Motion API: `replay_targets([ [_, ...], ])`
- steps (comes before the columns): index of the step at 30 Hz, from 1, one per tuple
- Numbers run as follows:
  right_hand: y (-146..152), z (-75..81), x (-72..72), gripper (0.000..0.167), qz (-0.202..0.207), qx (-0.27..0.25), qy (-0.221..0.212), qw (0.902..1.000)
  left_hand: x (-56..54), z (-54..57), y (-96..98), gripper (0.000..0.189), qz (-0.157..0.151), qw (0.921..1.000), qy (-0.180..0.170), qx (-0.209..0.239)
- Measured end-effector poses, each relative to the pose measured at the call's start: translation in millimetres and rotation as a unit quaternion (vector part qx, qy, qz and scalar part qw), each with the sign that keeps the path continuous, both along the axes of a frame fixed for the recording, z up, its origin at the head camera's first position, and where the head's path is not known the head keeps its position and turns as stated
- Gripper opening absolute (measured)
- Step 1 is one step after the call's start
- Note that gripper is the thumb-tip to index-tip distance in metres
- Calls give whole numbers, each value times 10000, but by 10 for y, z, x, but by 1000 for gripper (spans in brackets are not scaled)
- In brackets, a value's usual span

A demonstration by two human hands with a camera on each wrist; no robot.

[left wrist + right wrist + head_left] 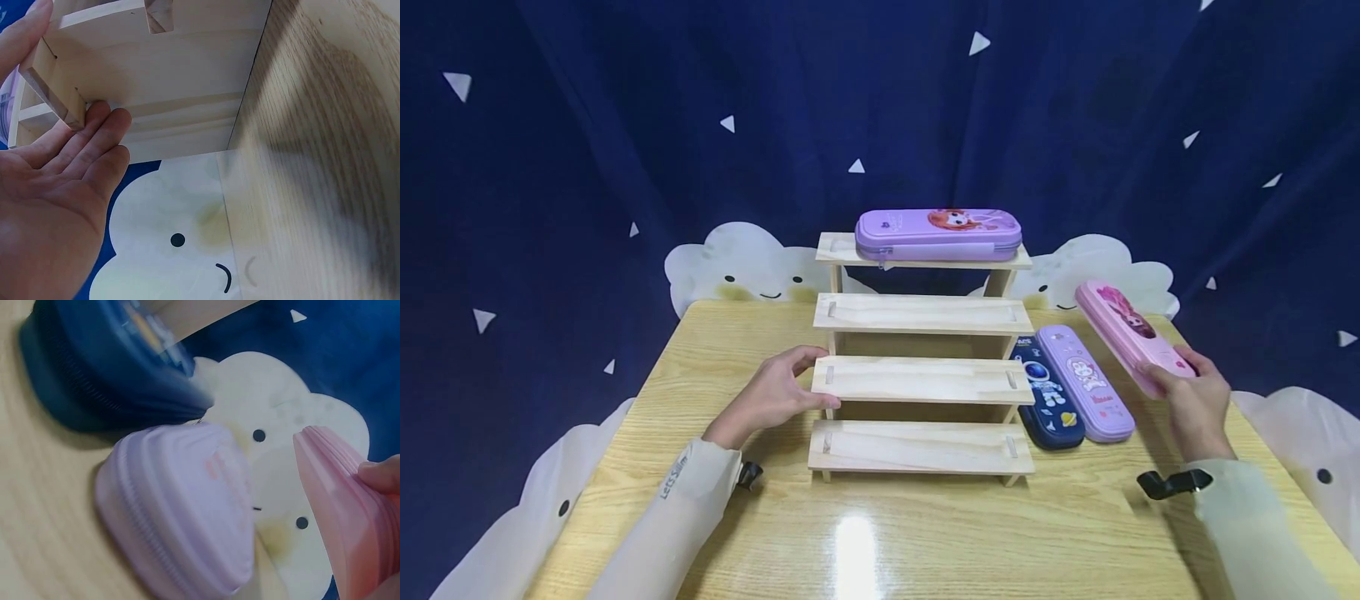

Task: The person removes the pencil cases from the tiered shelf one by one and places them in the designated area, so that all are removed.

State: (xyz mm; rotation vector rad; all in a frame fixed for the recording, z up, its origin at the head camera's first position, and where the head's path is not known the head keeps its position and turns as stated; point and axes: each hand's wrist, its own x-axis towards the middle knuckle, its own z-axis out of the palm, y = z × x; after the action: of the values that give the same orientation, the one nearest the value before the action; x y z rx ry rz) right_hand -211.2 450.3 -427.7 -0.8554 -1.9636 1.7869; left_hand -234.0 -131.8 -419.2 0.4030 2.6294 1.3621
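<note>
Dark blue curtain fabric (880,92) patterned with white triangles is hanging behind a pale wood-grain desk (760,533). From where I'm standing, the left hand (778,392) is gripping the left end of a four-tier light wooden rack (921,447), its thumb in front and fingers behind. Over on the right, the right hand (1201,406) is holding a long pink cartoon-print case (1127,335) above the desk, thumb and fingers closing round its near end. Lavender (1087,383) and navy astronaut-print (1049,402) cases are lying nearby.

Bright glare on table (782,533) in head pic, L wrist pic dimmer w/ shadows, R wrist pic blurry.
</note>
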Motion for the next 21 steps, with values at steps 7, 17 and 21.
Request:
replay_targets([
  [7,58,-140,29,87,-36,242,-461,9986,2,12,0,97,-7,10000,49,-51],
  [17,141,-327,67,91,49,888,-1291,9876,19,22,-5,101,-27,10000,-11,-53],
  [21,162,-377,84,90,93,979,-1415,9850,13,20,-4,98,-16,10000,8,-84],
])
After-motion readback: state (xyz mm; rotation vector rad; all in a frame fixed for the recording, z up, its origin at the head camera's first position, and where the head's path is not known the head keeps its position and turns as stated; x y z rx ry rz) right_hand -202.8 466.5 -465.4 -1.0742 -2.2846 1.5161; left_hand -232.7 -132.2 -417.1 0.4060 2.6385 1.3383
